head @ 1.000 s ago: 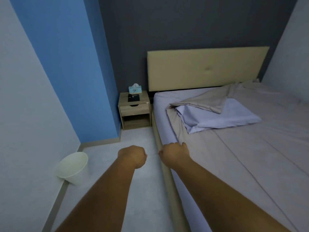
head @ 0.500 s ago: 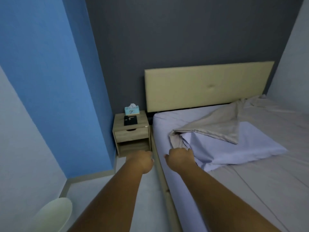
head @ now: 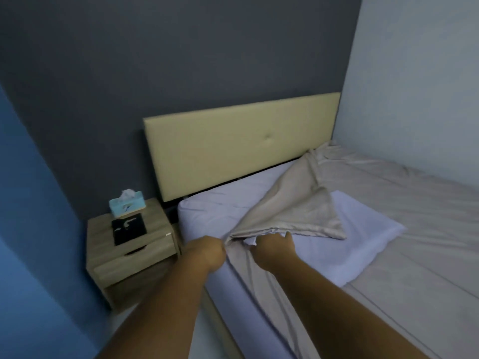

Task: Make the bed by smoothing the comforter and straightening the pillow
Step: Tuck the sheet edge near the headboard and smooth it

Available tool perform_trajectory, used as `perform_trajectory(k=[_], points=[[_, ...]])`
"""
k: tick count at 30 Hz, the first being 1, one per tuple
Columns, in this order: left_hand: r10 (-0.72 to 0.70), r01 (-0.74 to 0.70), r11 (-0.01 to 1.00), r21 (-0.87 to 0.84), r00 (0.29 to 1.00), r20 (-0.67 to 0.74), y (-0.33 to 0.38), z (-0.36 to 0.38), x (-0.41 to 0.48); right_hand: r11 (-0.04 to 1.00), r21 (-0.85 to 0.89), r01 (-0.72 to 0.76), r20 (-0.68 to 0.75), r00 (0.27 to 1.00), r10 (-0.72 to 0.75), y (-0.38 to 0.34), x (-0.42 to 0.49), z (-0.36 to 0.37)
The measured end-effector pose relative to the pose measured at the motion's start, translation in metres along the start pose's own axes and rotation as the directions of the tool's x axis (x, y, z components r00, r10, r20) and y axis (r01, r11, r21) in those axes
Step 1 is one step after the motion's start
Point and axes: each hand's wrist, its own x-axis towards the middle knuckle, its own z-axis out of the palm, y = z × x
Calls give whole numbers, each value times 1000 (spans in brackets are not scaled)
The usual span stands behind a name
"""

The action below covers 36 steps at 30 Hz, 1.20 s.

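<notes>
A beige comforter (head: 404,229) covers the bed, with its near top corner (head: 290,208) folded back over a pale lavender pillow (head: 363,242). My left hand (head: 207,252) grips the folded corner's edge at the bed's left side. My right hand (head: 274,248) is beside it, fingers curled on the fold's edge where the pillow's corner pokes out. The lavender fitted sheet (head: 212,216) shows bare near the cream headboard (head: 241,143).
A wooden nightstand (head: 132,257) stands left of the bed, carrying a blue tissue box (head: 126,207) and a black flat item (head: 128,228). A pale wall (head: 420,99) runs along the bed's far side. A narrow strip of floor lies between nightstand and me.
I have stepped toward the head of the bed. Both hands, closed fists in the air before, have reached the folded-back comforter corner and taken hold of its edge.
</notes>
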Motion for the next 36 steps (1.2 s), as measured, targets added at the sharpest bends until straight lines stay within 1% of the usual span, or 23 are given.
perform_trajectory(k=[2,5,8,9,12,17,20,23,28,30,32,34,36], points=[[60,-60,997,38,998,16,-6,-16,42,995,30,-94,-9,995,95,7,29,-4],[126,-127,987,95,992,22,3,-33,109,981,108,-159,-172,969,176,26,63,-11],[235,-237,960,150,972,28,34,-43,167,952,57,-302,7,953,302,58,102,-9],[283,-282,945,165,959,17,46,-45,184,942,46,-333,31,943,332,70,117,-5],[393,-384,906,178,919,-18,77,-49,233,907,69,-416,12,909,416,103,164,-2],[491,-485,841,237,870,39,113,-58,311,827,143,-544,23,837,546,140,226,-1],[551,-549,795,259,832,72,143,-62,355,761,181,-623,18,776,631,166,253,2],[635,-638,729,250,766,104,179,-52,397,691,207,-693,-3,706,708,195,271,14],[786,-796,577,186,602,138,238,-3,455,530,247,-811,-44,537,842,238,294,53],[836,-844,511,165,532,134,254,24,470,464,262,-846,-53,468,882,248,300,76],[864,-874,461,153,481,146,266,53,482,415,274,-868,-56,416,908,255,302,102],[871,-887,436,150,458,176,276,83,494,378,287,-880,-42,382,923,261,301,129],[862,-888,434,151,458,216,284,113,507,344,289,-893,1,359,933,267,299,158]])
